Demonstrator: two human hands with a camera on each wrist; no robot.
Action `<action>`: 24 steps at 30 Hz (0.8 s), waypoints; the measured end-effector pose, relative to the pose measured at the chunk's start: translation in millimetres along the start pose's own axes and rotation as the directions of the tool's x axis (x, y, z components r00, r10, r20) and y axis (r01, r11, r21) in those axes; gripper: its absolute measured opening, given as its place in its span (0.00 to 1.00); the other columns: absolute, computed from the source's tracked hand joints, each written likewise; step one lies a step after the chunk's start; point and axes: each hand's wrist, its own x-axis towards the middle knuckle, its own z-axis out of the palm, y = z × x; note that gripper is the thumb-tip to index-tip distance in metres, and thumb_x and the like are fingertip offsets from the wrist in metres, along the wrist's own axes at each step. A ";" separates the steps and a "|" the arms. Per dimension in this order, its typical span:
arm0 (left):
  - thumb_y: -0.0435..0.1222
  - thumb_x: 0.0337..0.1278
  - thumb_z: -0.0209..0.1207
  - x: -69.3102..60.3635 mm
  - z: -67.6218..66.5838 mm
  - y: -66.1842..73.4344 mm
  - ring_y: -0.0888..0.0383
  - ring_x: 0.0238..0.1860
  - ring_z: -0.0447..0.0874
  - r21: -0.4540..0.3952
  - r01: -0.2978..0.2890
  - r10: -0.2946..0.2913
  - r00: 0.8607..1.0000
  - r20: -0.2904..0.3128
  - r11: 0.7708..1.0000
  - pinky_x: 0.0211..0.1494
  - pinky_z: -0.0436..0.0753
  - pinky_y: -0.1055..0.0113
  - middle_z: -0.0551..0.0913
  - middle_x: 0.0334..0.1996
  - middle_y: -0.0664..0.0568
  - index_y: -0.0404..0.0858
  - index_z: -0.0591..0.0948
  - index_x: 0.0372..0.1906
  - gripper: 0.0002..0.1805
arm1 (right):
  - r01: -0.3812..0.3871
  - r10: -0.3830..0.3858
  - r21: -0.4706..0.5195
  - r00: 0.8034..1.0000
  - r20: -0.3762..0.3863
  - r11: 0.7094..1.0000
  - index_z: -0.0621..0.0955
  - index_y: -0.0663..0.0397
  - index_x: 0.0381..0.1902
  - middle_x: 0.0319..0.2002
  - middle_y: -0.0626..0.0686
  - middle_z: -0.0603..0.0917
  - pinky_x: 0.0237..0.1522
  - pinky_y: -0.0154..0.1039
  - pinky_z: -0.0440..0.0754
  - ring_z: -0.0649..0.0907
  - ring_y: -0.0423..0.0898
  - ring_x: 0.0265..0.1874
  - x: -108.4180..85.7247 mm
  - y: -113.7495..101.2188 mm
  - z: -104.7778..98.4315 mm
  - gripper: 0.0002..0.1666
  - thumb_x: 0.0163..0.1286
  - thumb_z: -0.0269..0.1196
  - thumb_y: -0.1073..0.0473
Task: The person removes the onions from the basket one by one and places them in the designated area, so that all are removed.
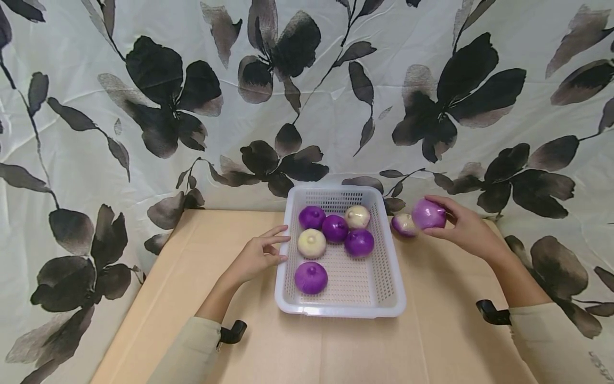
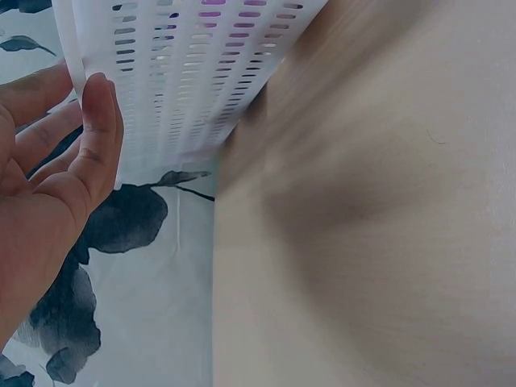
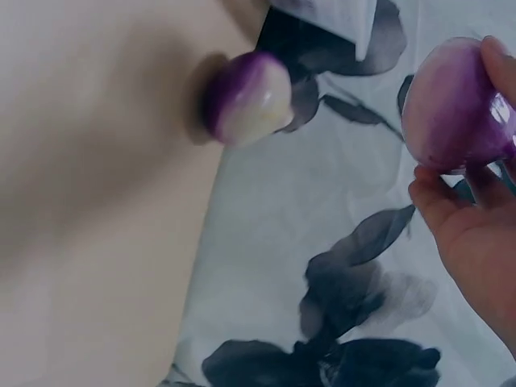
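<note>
My right hand holds a purple onion between thumb and fingers, raised above the table's far right. Just left of it, a purple-and-white onion lies at the table's back edge, also in the right wrist view. A white plastic basket stands mid-table with several purple onions and two pale onions inside. With fingers loosely extended, my left hand touches the basket's left rim. The left wrist view shows those fingertips against the rim.
The light wooden table carries the basket. A white cloth with dark flowers hangs behind and reaches down past both sides. Both wrists wear black straps over beige sleeves.
</note>
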 end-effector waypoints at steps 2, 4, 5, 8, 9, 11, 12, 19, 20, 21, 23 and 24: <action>0.27 0.58 0.70 -0.3 -0.1 0.0 0.54 0.39 0.85 0.000 -0.001 0.001 1.000 0.000 1.000 0.44 0.86 0.74 0.64 0.80 0.47 0.30 0.79 0.66 0.29 | -0.015 0.015 -0.002 1.000 -0.003 1.000 0.63 0.46 0.80 0.76 0.66 0.65 0.65 0.54 0.73 0.71 0.71 0.70 0.1 6.2 -1.5 0.52 0.63 0.76 0.50; 0.27 0.58 0.70 -0.5 -0.1 -0.2 0.54 0.39 0.85 0.004 -0.003 0.003 1.000 -0.002 1.000 0.43 0.86 0.74 0.64 0.79 0.47 0.30 0.79 0.66 0.29 | -0.031 0.031 0.007 1.000 -0.003 0.999 0.63 0.46 0.80 0.76 0.67 0.65 0.65 0.57 0.74 0.71 0.73 0.70 0.5 11.9 -2.2 0.52 0.64 0.76 0.50; 0.27 0.58 0.70 -0.6 -0.1 -0.3 0.54 0.39 0.85 0.005 -0.004 0.004 1.000 -0.002 1.000 0.43 0.86 0.74 0.64 0.79 0.47 0.30 0.79 0.66 0.29 | -0.037 0.037 0.012 0.999 -0.002 0.999 0.62 0.46 0.81 0.76 0.68 0.64 0.64 0.62 0.72 0.70 0.75 0.69 0.5 14.6 -2.2 0.53 0.64 0.75 0.50; 0.27 0.58 0.70 -0.9 -0.1 -1.2 0.54 0.39 0.85 0.012 -0.008 0.008 1.000 -0.005 1.000 0.43 0.86 0.74 0.65 0.79 0.47 0.30 0.79 0.66 0.29 | -0.057 0.057 0.013 0.998 -0.003 0.998 0.60 0.48 0.82 0.75 0.71 0.64 0.62 0.67 0.74 0.70 0.79 0.67 1.3 23.9 -1.7 0.53 0.67 0.73 0.49; 0.27 0.58 0.70 -1.1 -0.1 -1.5 0.54 0.39 0.85 0.013 -0.008 0.008 1.000 -0.006 1.000 0.43 0.86 0.74 0.65 0.79 0.47 0.30 0.79 0.66 0.29 | -0.061 0.061 0.013 0.998 -0.006 0.998 0.59 0.49 0.82 0.75 0.71 0.63 0.62 0.67 0.74 0.69 0.79 0.67 2.2 27.2 -1.3 0.52 0.67 0.73 0.49; 0.27 0.58 0.70 -0.8 0.3 -1.7 0.54 0.39 0.85 0.010 -0.011 0.011 1.000 -0.003 1.000 0.43 0.85 0.74 0.65 0.79 0.47 0.29 0.79 0.66 0.29 | -0.064 0.064 0.013 0.998 -0.013 0.998 0.60 0.53 0.81 0.74 0.72 0.63 0.62 0.69 0.74 0.69 0.80 0.67 3.5 34.7 -1.2 0.52 0.68 0.73 0.51; 0.27 0.58 0.70 -0.8 0.4 -1.7 0.54 0.39 0.85 0.010 -0.012 0.012 1.000 -0.003 1.000 0.43 0.85 0.74 0.65 0.79 0.47 0.29 0.79 0.66 0.29 | -0.064 0.064 0.012 0.998 -0.018 0.998 0.60 0.55 0.81 0.74 0.73 0.63 0.62 0.70 0.73 0.69 0.81 0.67 4.4 38.7 -1.0 0.51 0.68 0.73 0.52; 0.27 0.58 0.70 -1.9 0.3 -2.2 0.53 0.39 0.85 -0.009 -0.023 0.023 1.000 -0.003 1.000 0.41 0.85 0.75 0.65 0.79 0.44 0.29 0.79 0.66 0.29 | -0.077 0.078 0.029 0.996 -0.039 0.997 0.58 0.65 0.80 0.73 0.79 0.59 0.62 0.75 0.71 0.67 0.82 0.67 11.2 68.9 1.8 0.50 0.70 0.71 0.58; 0.27 0.58 0.70 -2.1 0.1 -2.0 0.53 0.39 0.85 -0.010 -0.024 0.024 1.000 -0.004 1.000 0.40 0.85 0.75 0.65 0.79 0.44 0.28 0.79 0.66 0.29 | -0.084 0.085 0.028 0.995 -0.044 0.996 0.57 0.65 0.80 0.73 0.79 0.59 0.62 0.75 0.70 0.67 0.82 0.67 11.9 73.5 2.7 0.50 0.70 0.70 0.58; 0.27 0.58 0.70 -2.1 0.0 -1.8 0.53 0.39 0.84 -0.009 -0.023 0.023 1.000 -0.006 1.000 0.40 0.84 0.75 0.65 0.79 0.44 0.29 0.79 0.65 0.29 | -0.092 0.093 0.026 0.994 -0.050 0.995 0.57 0.65 0.80 0.73 0.79 0.59 0.63 0.75 0.70 0.67 0.82 0.67 12.4 78.4 3.7 0.50 0.70 0.70 0.58; 0.26 0.58 0.70 -1.9 0.1 -1.4 0.53 0.39 0.84 -0.006 -0.023 0.023 1.000 -0.006 1.000 0.39 0.84 0.75 0.65 0.79 0.44 0.29 0.79 0.65 0.29 | -0.109 0.111 0.037 0.992 -0.057 0.993 0.56 0.66 0.80 0.73 0.80 0.59 0.64 0.76 0.68 0.66 0.81 0.67 13.5 88.6 6.5 0.50 0.71 0.70 0.59; 0.26 0.58 0.70 -1.5 0.1 -1.1 0.53 0.39 0.84 -0.002 -0.022 0.022 1.000 -0.006 1.000 0.39 0.84 0.75 0.65 0.79 0.45 0.29 0.79 0.65 0.29 | -0.118 0.121 0.042 0.991 -0.063 0.992 0.56 0.66 0.80 0.73 0.80 0.59 0.64 0.76 0.68 0.67 0.81 0.67 13.7 93.2 8.3 0.50 0.70 0.69 0.60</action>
